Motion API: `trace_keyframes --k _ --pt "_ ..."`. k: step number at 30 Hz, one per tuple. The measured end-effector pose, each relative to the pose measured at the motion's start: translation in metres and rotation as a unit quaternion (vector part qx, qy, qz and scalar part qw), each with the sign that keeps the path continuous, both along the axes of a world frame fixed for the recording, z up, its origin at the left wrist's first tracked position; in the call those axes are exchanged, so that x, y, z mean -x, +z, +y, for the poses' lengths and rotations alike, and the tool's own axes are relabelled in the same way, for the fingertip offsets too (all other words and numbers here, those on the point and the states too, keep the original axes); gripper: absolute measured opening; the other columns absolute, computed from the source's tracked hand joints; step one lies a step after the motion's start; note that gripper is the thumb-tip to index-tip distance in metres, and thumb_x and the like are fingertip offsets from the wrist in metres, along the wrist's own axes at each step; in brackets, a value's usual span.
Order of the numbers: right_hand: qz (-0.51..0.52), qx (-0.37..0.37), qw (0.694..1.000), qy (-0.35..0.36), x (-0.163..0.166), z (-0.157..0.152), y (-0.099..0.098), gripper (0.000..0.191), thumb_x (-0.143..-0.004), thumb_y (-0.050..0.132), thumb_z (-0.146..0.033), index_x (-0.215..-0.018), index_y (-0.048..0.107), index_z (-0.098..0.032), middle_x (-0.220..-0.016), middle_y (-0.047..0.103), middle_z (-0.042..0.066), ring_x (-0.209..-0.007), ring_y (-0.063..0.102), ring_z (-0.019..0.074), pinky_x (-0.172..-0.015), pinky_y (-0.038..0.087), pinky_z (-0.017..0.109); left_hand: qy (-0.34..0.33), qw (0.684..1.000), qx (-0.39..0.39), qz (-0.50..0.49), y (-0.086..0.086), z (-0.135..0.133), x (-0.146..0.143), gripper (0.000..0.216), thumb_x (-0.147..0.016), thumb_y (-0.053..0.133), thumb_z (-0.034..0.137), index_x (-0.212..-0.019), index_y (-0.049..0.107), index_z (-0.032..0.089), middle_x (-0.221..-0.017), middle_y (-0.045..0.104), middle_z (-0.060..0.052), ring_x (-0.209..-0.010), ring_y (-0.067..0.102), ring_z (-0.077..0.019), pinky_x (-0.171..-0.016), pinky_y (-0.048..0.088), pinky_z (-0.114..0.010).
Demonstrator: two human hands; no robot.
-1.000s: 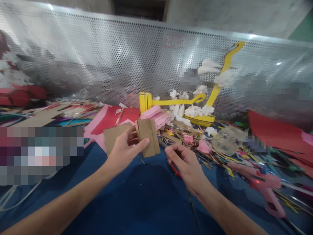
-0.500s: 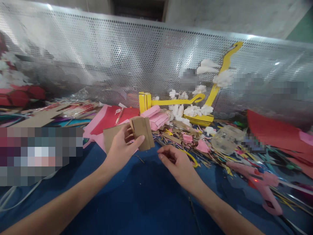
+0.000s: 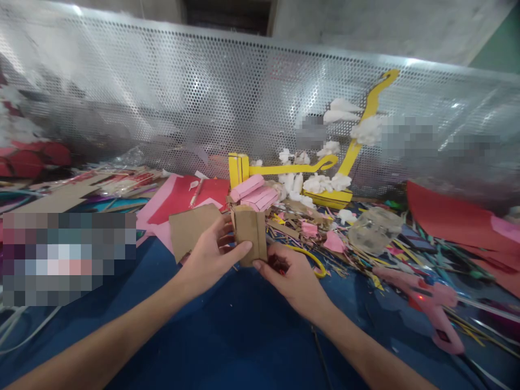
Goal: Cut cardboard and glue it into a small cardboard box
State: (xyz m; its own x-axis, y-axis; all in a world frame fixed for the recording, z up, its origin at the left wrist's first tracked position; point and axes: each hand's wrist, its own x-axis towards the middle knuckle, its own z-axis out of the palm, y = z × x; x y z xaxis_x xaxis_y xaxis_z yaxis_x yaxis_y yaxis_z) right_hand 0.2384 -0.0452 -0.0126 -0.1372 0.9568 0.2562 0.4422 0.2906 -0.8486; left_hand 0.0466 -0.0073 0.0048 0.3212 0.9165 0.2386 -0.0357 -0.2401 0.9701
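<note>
A small brown piece of folded cardboard (image 3: pixel 251 233), with a crease running down its right side, is held upright above the blue tabletop. My left hand (image 3: pixel 215 246) grips it from the left, thumb on the front and fingers behind. At its lower right corner, the thumb of my right hand (image 3: pixel 290 276) presses the front while the curled fingers meet the right edge, partly hidden behind. A flat sheet of brown cardboard (image 3: pixel 190 225) lies behind my left hand. Just beyond the held piece are pink folded paper boxes (image 3: pixel 260 196).
A pink glue gun (image 3: pixel 430 303) with a lit red light lies at the right. Scraps (image 3: pixel 300 230) are heaped beyond my hands, near a yellow ring (image 3: pixel 320 265). Yellow shapes with white tufts (image 3: pixel 327 197) stand against a perforated metal panel (image 3: pixel 244 97). Red sheets (image 3: pixel 450 233) lie far right.
My left hand has brought the folded cardboard to the right and slightly down. My right hand, apart from it before, now grips its lower right corner.
</note>
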Motion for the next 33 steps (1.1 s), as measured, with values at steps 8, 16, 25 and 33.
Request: trace_keyframes --k 8,16,25,33 --pt "-0.024 0.006 1.000 -0.013 -0.001 -0.001 0.000 0.030 -0.091 0.062 -0.045 -0.074 0.061 -0.021 -0.069 0.057 0.000 -0.063 0.051 0.0168 -0.059 0.039 0.029 0.008 1.000 0.004 0.009 0.001 0.001 0.000 0.056 -0.081 0.077 0.036 -0.129 0.052 0.018 -0.125 0.070 -0.015 -0.108 0.071 -0.0292 -0.088 0.060 -0.044" --pt "-0.020 -0.006 1.000 -0.003 0.001 -0.001 0.002 0.025 -0.094 0.059 -0.038 -0.076 0.061 -0.021 -0.070 0.056 0.000 -0.064 0.052 0.0168 -0.060 0.039 0.029 0.015 1.000 -0.002 0.020 -0.002 0.003 0.003 0.057 -0.083 0.076 0.036 -0.130 0.051 0.017 -0.126 0.070 -0.016 -0.110 0.071 -0.0298 -0.089 0.059 -0.044" --pt "-0.104 -0.096 0.990 -0.023 -0.001 0.006 -0.004 0.019 -0.094 0.059 -0.026 -0.076 0.061 -0.019 -0.069 0.056 -0.001 -0.062 0.052 0.0148 -0.061 0.037 0.027 0.012 1.000 -0.025 0.012 -0.009 0.010 0.005 0.052 -0.084 0.074 0.030 -0.129 0.049 0.019 -0.129 0.067 -0.014 -0.114 0.068 -0.0287 -0.090 0.058 -0.042" --pt "-0.130 -0.155 0.979 -0.022 -0.003 0.014 -0.009 0.016 -0.092 0.062 -0.018 -0.076 0.060 -0.019 -0.071 0.057 -0.001 -0.062 0.052 0.0141 -0.061 0.038 0.025 0.088 0.990 -0.103 0.036 -0.014 0.016 0.008 0.052 -0.087 0.068 0.028 -0.133 0.044 0.024 -0.135 0.060 -0.012 -0.118 0.065 -0.0255 -0.095 0.056 -0.043"
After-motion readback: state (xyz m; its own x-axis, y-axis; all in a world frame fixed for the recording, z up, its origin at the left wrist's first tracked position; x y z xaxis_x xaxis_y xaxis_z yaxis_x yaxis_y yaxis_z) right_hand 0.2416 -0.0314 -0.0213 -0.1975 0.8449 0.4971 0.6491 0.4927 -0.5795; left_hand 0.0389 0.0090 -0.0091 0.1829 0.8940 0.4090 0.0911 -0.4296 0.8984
